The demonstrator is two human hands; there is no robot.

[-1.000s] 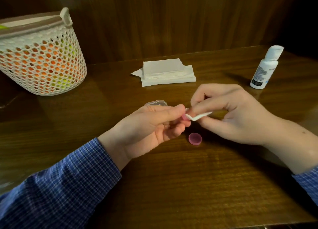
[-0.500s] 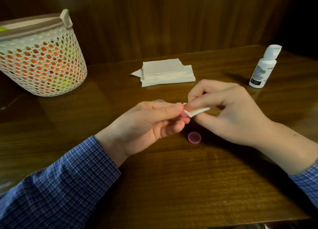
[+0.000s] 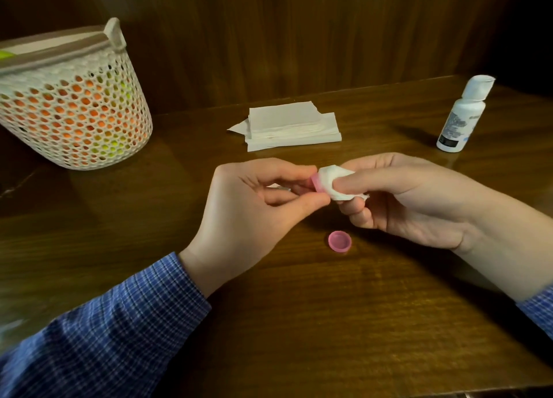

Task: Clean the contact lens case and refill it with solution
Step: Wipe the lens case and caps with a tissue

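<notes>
My left hand (image 3: pixel 257 200) pinches the contact lens case (image 3: pixel 314 184); only a pink edge of it shows between the fingertips, and a clear part peeks out behind the hand. My right hand (image 3: pixel 401 194) grips a small folded white tissue (image 3: pixel 332 184) and presses it against the pink part of the case. Both hands hover just above the wooden table (image 3: pixel 299 308). A loose pink cap (image 3: pixel 340 241) lies open side up on the table below the hands. The white solution bottle (image 3: pixel 462 116) stands upright at the far right, cap on.
A stack of white tissues (image 3: pixel 291 127) lies at the table's back middle. A white perforated basket (image 3: pixel 68 104) holding orange and yellow things stands at the back left. A wooden wall panel runs behind the table.
Both hands have turned and lifted slightly. The tissue, edge-on before, now faces me flat against the case. The clear part of the case is mostly hidden behind my left hand.
</notes>
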